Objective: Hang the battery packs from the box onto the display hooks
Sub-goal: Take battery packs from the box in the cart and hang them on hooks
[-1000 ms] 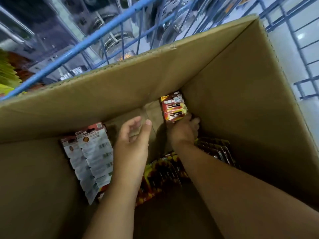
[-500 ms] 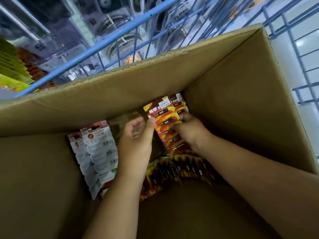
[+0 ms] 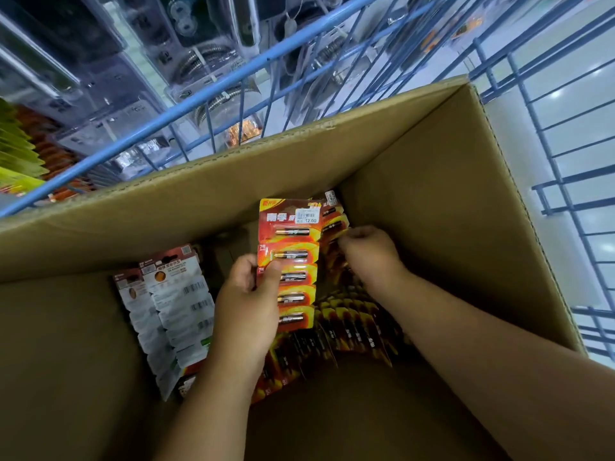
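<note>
Basically, deep in the cardboard box (image 3: 449, 201), left hand (image 3: 246, 304) pinches a red-orange battery pack (image 3: 289, 261) by its left edge, thumb on front, fingers curled behind. Pack stands upright, long axis toward the far wall, price sticker at top, five batteries lying crosswise. Right hand (image 3: 369, 251) just beside it, fingers curled on a second pack (image 3: 334, 217) behind the first. Box floor: more battery packs (image 3: 349, 331) fanned out near the right wall, white-backed card packs (image 3: 176, 307) along the left wall. Beyond the far wall, blue cart bars (image 3: 213, 88).

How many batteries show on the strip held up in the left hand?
5, stacked down the battery strip, from under the price sticker to its bottom edge. The left hand may hide part.
</note>
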The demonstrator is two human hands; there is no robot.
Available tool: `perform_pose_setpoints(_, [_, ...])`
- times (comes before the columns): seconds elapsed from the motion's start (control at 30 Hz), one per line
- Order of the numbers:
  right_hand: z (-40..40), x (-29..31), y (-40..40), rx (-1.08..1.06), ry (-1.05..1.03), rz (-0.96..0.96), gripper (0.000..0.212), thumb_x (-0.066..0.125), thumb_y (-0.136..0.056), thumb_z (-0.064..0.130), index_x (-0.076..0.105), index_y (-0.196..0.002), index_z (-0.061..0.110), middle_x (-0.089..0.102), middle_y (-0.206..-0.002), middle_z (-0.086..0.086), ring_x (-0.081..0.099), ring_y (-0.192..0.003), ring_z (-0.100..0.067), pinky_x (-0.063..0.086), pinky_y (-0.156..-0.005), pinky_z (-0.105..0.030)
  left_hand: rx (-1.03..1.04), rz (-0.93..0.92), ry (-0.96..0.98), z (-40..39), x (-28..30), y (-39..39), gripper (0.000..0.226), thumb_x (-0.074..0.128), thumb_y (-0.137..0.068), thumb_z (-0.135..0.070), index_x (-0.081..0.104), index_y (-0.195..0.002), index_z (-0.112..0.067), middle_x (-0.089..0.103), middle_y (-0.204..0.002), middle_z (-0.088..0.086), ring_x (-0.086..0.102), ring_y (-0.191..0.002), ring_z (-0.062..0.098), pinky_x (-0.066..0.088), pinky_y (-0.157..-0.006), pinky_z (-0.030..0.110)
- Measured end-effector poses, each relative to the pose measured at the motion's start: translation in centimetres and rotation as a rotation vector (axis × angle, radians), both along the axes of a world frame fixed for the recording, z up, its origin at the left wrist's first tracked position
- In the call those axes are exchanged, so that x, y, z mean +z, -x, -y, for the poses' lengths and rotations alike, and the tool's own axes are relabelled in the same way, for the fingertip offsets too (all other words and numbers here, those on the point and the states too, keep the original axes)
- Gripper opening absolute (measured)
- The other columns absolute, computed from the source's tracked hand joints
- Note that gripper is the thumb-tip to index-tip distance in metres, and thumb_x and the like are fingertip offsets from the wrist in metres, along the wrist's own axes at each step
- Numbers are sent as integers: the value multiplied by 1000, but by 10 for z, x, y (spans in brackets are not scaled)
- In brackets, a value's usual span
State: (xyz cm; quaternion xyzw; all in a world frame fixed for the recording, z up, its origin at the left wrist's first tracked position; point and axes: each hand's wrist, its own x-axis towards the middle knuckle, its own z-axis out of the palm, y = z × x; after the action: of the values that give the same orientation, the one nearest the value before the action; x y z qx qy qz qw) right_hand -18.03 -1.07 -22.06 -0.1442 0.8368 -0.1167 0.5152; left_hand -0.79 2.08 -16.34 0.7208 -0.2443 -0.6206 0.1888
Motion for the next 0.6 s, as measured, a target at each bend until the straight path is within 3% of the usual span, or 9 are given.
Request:
perform_pose_setpoints(0.1, [5,-27,2,225,-23,-133,37,67,-98,29,63,-131,13,70,-119,-9,68,-99,-28,51,-77,-30,87,-18,-76,-8,1,2,9,53,-107,-40,61,-102,-42,74,-107,-10,75,-94,14,61,-79,41])
perform_pose_setpoints(0.2, [4,-56,-10,330,-20,-169,48,65,-98,23,53,-142,5,57,-142,-17,57,-128,-34,47,-99,-35,185,-12,-107,-9,1,-1,10,53,-108,-37,62,-108,-42,76,-107,-9,76,-96,17,60,-78,41])
perform_pose_setpoints(0.3, [3,-73,-27,390,-68,-318,75,68,-98,33,30,-156,6,36,-158,-18,38,-145,-36,36,-119,-45,213,-13,-114,-7,0,-5,12,52,-108,-36,62,-114,-40,77,-106,-8,76,-95,18,60,-79,42])
perform_pose_setpoints(0.5, [-9,-83,-30,385,-134,-303,99,70,-87,65,25,-160,15,26,-161,-12,28,-149,-35,32,-118,-53,260,-27,-127,-9,-6,-10,24,54,-107,-38,60,-130,-38,74,-113,-6,75,-98,19,62,-81,45])
perform_pose_setpoints(0.6, [-10,-80,-28,349,-154,-249,108,77,-81,63,21,-160,16,25,-162,-11,26,-151,-35,32,-120,-54,295,-44,-134,-11,-9,-10,17,54,-108,-35,61,-122,-40,74,-110,-8,74,-96,17,60,-73,38])
